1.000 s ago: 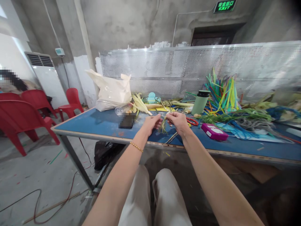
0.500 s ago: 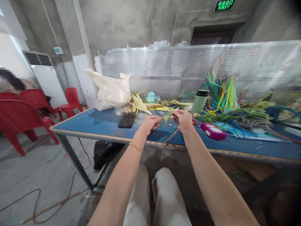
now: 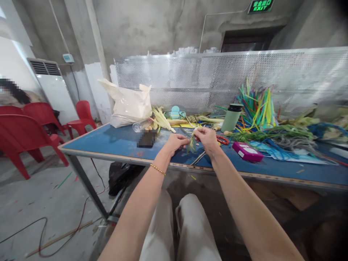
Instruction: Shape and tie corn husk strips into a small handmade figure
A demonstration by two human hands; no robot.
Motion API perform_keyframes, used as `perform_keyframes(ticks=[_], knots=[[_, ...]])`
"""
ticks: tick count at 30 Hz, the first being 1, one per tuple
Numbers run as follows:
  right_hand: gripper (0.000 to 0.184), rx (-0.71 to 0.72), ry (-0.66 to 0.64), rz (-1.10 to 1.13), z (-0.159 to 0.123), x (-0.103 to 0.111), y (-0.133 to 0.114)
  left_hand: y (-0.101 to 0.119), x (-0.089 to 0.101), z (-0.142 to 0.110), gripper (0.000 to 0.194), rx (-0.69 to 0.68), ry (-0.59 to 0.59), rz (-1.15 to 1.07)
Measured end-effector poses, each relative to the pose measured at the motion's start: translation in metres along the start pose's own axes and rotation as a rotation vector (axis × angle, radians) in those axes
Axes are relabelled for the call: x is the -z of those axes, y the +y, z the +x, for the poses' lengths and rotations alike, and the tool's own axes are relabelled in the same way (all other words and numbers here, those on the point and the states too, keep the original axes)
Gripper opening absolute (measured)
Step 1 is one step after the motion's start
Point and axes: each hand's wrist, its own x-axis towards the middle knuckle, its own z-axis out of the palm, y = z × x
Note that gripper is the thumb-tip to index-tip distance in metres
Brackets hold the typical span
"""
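My right hand (image 3: 206,138) pinches the top of a small bunch of pale green corn husk strips (image 3: 191,146), whose loose ends hang down over the table. My left hand (image 3: 176,143), wearing a gold bead bracelet on its wrist, is closed with thumb and fingers together at the left side of the same strips. Its fingertips touch them, though what lies between is too small to make out. Red-handled scissors (image 3: 223,140) lie just beyond my right hand. Below the hands, thin grey strands (image 3: 198,158) rest near the table's front edge.
On the blue table (image 3: 92,145) stand a white plastic bag (image 3: 130,107) and a green bottle (image 3: 231,117). Corn husks (image 3: 162,119), a purple box (image 3: 247,151), green cord (image 3: 261,133) and colourful pipe cleaners (image 3: 258,108) lie around. Perforated metal panel (image 3: 168,79) behind; red chairs (image 3: 24,134) left.
My right hand has moved left, closer to my left hand, bringing the husk strips along. The strips now hang downward between the hands, and more of the scissors shows.
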Motion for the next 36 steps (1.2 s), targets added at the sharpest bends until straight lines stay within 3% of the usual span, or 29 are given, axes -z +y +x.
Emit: perform_keyframes(ticks=[8, 13, 17, 23, 27, 31, 36], knots=[[0.036, 0.052, -0.12, -0.05, -0.003, -0.002, -0.003, -0.004, 0.0, 0.005, 0.005, -0.117, 0.018, 0.093], [0.036, 0.064, -0.149, -0.08, -0.004, -0.001, -0.004, -0.006, 0.002, 0.01, 0.009, -0.21, 0.028, 0.103], [0.037, 0.084, -0.108, -0.089, -0.002, 0.001, -0.004, -0.004, 0.002, 0.006, 0.016, -0.195, -0.014, 0.071], [0.041, 0.136, -0.149, -0.108, -0.005, 0.001, -0.006, 0.002, 0.0, -0.002, 0.015, -0.134, -0.125, 0.009], [0.041, 0.144, -0.165, -0.128, -0.004, 0.002, -0.006, 0.001, -0.001, -0.002, 0.009, -0.064, -0.075, 0.013], [0.038, 0.148, -0.153, -0.153, -0.002, 0.003, -0.003, 0.0, 0.001, 0.0, 0.017, 0.002, -0.01, 0.002], [0.036, 0.157, -0.145, -0.138, -0.002, 0.002, -0.002, 0.001, 0.001, -0.002, 0.027, -0.034, -0.063, 0.035]])
